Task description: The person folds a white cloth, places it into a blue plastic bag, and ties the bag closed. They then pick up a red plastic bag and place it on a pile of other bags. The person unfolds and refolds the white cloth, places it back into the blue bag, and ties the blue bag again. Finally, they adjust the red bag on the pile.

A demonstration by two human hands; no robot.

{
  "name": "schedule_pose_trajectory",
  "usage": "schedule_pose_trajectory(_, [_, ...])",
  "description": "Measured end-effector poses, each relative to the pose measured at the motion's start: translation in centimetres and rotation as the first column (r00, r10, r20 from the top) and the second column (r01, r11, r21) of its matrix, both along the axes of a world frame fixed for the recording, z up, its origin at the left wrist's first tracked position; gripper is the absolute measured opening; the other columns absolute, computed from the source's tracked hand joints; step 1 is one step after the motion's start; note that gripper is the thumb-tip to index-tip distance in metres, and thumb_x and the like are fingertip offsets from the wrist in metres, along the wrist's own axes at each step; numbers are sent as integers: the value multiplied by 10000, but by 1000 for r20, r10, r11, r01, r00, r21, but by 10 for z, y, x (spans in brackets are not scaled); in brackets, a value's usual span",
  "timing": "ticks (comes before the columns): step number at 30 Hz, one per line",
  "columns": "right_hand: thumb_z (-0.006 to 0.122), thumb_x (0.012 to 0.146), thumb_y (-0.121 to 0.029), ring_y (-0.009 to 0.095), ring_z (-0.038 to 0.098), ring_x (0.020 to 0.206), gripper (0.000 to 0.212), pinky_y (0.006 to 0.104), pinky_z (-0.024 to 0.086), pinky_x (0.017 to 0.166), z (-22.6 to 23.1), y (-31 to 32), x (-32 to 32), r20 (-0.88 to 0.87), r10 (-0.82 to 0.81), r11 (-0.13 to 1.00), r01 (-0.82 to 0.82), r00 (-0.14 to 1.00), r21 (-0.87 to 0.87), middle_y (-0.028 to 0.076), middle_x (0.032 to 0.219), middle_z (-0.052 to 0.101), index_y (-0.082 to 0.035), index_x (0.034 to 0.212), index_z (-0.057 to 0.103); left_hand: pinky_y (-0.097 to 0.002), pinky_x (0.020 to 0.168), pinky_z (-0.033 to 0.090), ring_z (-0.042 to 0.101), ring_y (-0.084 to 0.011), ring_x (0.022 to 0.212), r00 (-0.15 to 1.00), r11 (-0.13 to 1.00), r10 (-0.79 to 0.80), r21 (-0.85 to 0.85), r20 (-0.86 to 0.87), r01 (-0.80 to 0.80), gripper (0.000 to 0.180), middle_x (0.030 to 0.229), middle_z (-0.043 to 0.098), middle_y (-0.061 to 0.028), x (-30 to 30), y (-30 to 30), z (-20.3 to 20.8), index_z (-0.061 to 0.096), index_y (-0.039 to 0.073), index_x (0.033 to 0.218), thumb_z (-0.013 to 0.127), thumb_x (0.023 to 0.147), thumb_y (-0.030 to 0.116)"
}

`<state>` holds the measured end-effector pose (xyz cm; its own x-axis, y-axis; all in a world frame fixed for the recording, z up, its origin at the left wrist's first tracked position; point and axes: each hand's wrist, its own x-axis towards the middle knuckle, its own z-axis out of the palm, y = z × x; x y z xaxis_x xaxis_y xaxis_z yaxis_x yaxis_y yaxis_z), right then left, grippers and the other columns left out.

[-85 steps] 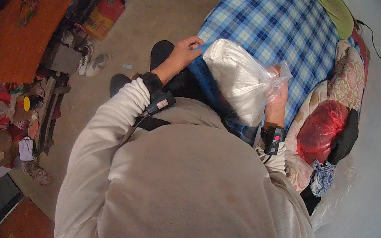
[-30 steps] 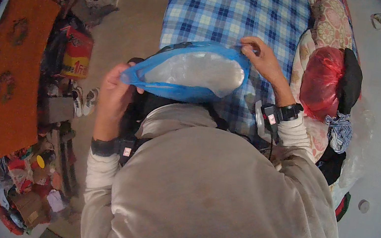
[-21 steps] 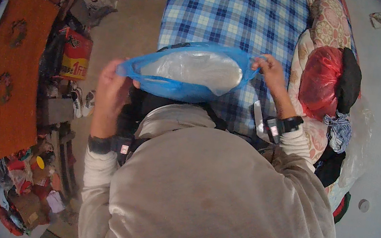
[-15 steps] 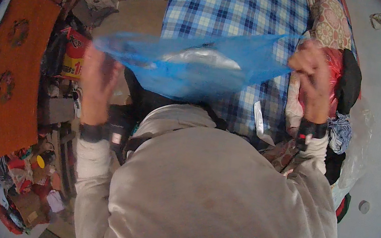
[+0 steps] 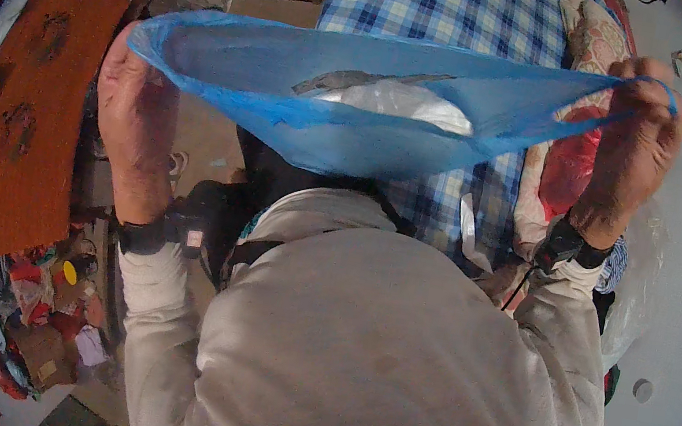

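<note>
Left hand and right hand hold the bag wide, fingers clamped on its rim. Inside lies a white bundle.

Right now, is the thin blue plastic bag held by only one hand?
No, the left hand and right hand hold opposite ends of the blue bag.

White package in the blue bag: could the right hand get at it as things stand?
Probably not without letting go: the right hand grips the blue bag. Otherwise the way looks free: the mouth is open and the white package partly shows inside.
</note>
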<state>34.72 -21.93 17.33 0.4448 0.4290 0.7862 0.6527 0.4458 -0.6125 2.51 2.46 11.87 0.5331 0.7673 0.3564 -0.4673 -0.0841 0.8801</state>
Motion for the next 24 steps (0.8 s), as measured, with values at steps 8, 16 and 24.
schedule_pose_trajectory(8, [463, 972, -281, 72, 377, 435, 325, 211, 303, 405, -45, 33, -72, -409, 405, 794, -536, 818, -286, 16, 669, 455, -31, 1178, 489, -217, 699, 448, 557, -79, 764, 983, 991, -52, -129, -176, 29, 210, 871, 610, -1, 28, -35, -25, 602, 15, 1012, 528, 926, 191])
schedule_pose_trajectory(16, [648, 705, -13, 80, 399, 646, 498, 209, 369, 571, -57, 53, -114, -202, 523, 488, -485, 828, -726, -19, 723, 421, -36, 1190, 532, -252, 553, 422, 498, -75, 647, 972, 985, -85, 128, -220, 115, 136, 727, 537, 19, 41, -53, -17, 594, 31, 817, 542, 872, 144])
schedule_pose_trajectory(24, [551, 797, -40, 104, 484, 664, 86, 252, 397, 615, -69, 43, -81, -442, 363, 632, -565, 820, -530, -2, 776, 555, -33, 872, 591, -380, 867, 442, 547, -306, 1013, 991, 812, -76, 571, -111, 126, 303, 1072, 542, -158, 56, -64, -24, 571, 34, 932, 728, 724, 188])
